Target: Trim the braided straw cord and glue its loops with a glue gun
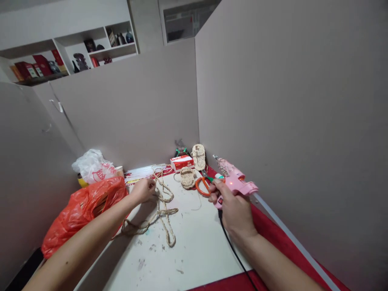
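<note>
My right hand [233,208] is closed around the grip of a pink hot glue gun [235,182], whose small red light glows; its black cord [233,250] runs back toward me. My left hand [144,190] is closed, pinching the far end of a loose jute rope [162,212] that loops across the white board [188,250]. Orange-handled scissors [201,186] lie just left of the glue gun. A small woven rope sandal [188,178] lies beyond them, and a second one [199,157] leans against the wall.
A red plastic bag [81,208] and a white plastic bag [92,165] sit at the left. A red and white box [182,163] stands at the back. Partition walls close in the back and right. Red cloth [266,226] covers the table's right side.
</note>
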A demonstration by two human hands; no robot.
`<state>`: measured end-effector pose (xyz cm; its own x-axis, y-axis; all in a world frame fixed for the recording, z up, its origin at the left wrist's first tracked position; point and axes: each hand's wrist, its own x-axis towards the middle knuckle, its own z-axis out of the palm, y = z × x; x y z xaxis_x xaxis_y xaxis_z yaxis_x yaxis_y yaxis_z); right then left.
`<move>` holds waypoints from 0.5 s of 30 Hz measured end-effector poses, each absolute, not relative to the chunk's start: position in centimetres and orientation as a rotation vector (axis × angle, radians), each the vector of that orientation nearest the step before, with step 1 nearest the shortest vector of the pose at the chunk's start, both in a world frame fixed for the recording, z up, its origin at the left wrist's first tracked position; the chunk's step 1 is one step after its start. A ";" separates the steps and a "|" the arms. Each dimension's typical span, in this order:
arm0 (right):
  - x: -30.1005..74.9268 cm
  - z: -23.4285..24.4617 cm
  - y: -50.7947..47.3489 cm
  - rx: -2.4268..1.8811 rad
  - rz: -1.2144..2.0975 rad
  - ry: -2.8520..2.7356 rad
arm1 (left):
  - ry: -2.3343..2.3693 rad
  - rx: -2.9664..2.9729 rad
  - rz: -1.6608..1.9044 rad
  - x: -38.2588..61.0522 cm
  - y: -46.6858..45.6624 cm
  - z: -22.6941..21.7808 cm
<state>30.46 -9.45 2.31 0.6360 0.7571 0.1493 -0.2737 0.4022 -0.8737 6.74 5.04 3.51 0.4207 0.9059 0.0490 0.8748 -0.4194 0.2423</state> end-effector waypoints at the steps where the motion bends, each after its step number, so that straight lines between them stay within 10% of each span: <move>1: 30.6 2.5 -9.4 -0.928 0.695 -0.573 | 1.537 2.498 0.268 7.8 5.1 3.3; 15: 31.3 1.4 -8.7 -0.997 0.660 -0.635 | 1.139 2.449 0.508 17.8 7.0 0.0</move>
